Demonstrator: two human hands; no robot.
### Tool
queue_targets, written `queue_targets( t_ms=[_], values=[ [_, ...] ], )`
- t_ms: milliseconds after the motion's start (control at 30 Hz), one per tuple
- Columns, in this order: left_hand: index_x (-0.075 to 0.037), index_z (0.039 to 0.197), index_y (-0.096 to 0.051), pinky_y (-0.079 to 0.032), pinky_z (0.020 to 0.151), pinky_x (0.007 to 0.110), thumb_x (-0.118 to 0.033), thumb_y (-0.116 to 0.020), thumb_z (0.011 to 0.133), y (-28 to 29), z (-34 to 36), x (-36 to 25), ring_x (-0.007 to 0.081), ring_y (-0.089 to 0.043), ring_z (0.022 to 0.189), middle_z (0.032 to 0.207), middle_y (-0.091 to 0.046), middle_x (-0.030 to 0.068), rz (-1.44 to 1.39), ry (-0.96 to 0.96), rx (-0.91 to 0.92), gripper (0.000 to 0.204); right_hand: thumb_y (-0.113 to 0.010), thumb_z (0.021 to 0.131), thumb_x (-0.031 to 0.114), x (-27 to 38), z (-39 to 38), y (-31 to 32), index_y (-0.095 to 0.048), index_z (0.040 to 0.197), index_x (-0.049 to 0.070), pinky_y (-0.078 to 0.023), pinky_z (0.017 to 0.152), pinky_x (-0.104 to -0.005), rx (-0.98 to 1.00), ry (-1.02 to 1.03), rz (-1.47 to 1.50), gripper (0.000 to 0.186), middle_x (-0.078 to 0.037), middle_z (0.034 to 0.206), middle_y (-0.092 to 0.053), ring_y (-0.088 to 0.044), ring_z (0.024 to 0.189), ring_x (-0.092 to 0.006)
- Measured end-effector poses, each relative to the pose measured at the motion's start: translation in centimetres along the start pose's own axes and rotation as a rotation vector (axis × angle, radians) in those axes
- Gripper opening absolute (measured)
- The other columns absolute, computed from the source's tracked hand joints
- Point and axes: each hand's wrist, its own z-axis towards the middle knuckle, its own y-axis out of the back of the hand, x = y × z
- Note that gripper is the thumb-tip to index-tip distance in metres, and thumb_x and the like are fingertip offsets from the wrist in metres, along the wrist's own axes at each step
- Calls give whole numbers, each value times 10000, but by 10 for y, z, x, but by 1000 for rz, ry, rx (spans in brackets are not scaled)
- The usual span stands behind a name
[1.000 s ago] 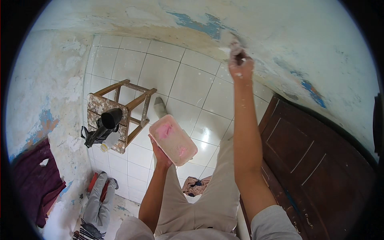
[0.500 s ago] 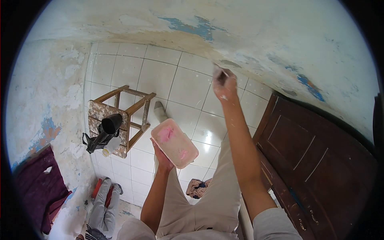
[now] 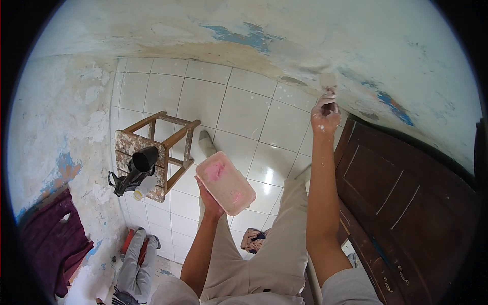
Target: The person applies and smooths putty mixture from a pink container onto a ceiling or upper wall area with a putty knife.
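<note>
The wall (image 3: 386,46) spans the upper field; its paint is pale and worn, with blue patches exposed. Below it lies the white tiled floor (image 3: 244,112). A dark brown wooden cabinet (image 3: 391,203) stands at the right, near the wall. A paint-spattered wooden stool (image 3: 123,140) stands at the left, on the floor. The pink tray (image 3: 231,190), a shallow rectangular unit with rounded corners, is above the floor in front of the person's legs; brighter pink residue marks its inner face. The left hand (image 3: 209,199) grips the tray at its near left side; the fingers beneath are hidden. The right hand (image 3: 325,109) is closed on a flat tool (image 3: 328,80). The pale blade appears to rest against the lower wall. A black container (image 3: 145,159) sits on the stool.
</note>
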Motion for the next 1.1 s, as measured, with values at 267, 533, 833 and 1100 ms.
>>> queue_targets(
  t_ms=[267, 533, 833, 1100],
  values=[
    [-198, 1412, -447, -515, 965, 483, -711, -318, 960, 0, 0, 2, 269, -573, 1177, 1319, -555, 46, -26, 6, 25, 696, -466, 964, 44, -139, 28, 50, -566, 965, -89, -638, 726, -301, -269, -204, -413, 167, -144, 876, -643, -670, 774, -223],
    [-194, 1424, -438, -496, 988, 508, -737, -341, 936, 11, 5, -2, 285, -564, 1198, 1340, -544, 52, 1, 4, -22, 736, -444, 1000, 83, -34, 80, 16, -543, 1221, -150, -609, 853, -250, 31, -116, -291, 336, -193, 1157, -648, -668, 996, -227],
    [-183, 1421, -440, -500, 990, 478, -700, -331, 962, 2, -3, 7, 282, -564, 1196, 1326, -550, 63, -34, 63, 0, 700, -463, 940, 10, 8, 48, 77, -557, 1036, -120, -642, 745, -290, -204, 128, -533, 187, -193, 893, -631, -677, 814, -245],
    [-177, 1410, -447, -501, 987, 466, -682, -333, 972, -11, -3, 13, 273, -570, 1181, 1313, -557, 62, 66, 47, 8, 679, -444, 958, 26, -71, 87, 55, -566, 957, -87, -633, 774, -320, -146, -270, -277, 166, -199, 936, -644, -679, 854, -279]
  ],
)
